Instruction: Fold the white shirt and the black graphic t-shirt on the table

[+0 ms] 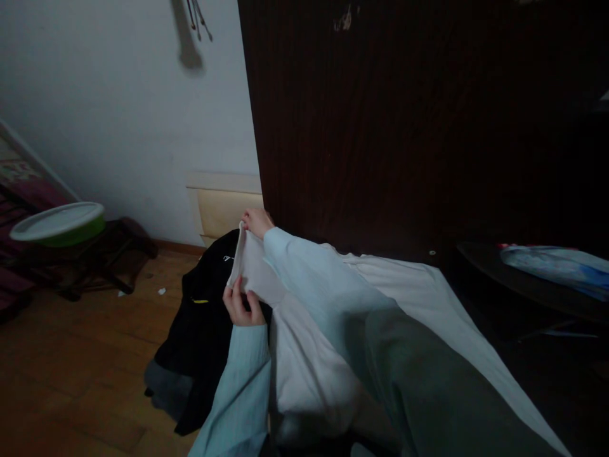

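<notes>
A white garment (311, 374) lies spread out in front of me, and one narrow end of it, which looks like a sleeve, reaches to the left. My right hand (257, 222) pinches the far corner of that end. At the near corner, my left hand (242, 306) has its fingers closed on the same edge, thumb toward me. The edge runs fairly straight between both hands. Under and left of it is a black garment (204, 336) with a small yellow mark and a grey part. My right forearm hides some of the white cloth.
A dark wooden panel (380, 127) rises behind the cloth. To the left, a green basin with a white rim (71, 225) sits on a dark stool on the wooden floor (95, 355). A blue and white plastic package (556, 266) lies on a dark surface at right.
</notes>
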{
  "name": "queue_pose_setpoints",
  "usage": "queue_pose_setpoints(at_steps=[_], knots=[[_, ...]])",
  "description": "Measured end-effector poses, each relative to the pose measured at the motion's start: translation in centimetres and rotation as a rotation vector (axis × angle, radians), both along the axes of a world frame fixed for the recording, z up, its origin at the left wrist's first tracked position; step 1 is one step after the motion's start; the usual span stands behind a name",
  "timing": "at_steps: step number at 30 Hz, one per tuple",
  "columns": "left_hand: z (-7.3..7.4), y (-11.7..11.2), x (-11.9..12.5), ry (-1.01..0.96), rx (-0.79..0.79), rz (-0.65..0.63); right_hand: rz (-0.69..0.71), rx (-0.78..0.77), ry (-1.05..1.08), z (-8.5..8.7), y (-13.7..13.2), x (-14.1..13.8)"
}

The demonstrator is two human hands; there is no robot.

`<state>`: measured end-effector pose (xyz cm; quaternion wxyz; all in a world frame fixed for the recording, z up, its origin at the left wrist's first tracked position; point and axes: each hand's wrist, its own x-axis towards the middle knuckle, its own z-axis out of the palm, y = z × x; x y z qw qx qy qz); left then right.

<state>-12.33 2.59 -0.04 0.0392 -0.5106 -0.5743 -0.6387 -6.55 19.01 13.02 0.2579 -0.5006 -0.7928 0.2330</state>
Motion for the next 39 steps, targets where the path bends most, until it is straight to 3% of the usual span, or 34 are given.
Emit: queue_pose_setpoints(at_steps=[4,7,10,13,18,21,24,30,36,39], knots=[[3.2,0.6,-2.3,-0.067,0.020,-0.012,-0.008,0.065,0.180,1.2,0.6,-1.1],[5.1,0.8,-3.7,-0.078,0.011,-0.105,0.078,-0.066,0.384,1.2,0.4,-1.2],[6.1,-0.2,-3.5,-0.051,-0.030,-0.236,0.109,-0.243,0.491,1.1,-0.3,0.5],[6.4,-2.0,-2.1,0.007,-0.062,-0.364,0.077,-0.303,0.518,1.5,-1.3,4.3],[5.5,-4.3,0.9,0.266,-0.188,-0.661,0.032,-0.329,0.448,1.4,-3.7,13.1],[4.2,-4.6,2.7,0.524,-0.333,-0.892,0.006,-0.381,0.288,-0.6,-5.4,17.8],[2.8,-4.5,4.2,0.709,-0.469,-1.004,-0.045,-0.414,0.072,-3.3,-7.3,20.9],[1.7,-4.3,6.0,0.891,-0.620,-1.009,-0.119,-0.353,-0.066,-7.0,-9.6,22.6],[0.8,-4.7,5.8,0.936,-0.666,-1.083,-0.150,-0.284,-0.174,-8.3,-9.8,23.1],[0.3,-4.9,4.8,0.968,-0.618,-1.105,-0.206,-0.197,-0.206,-8.5,-9.9,23.3]])
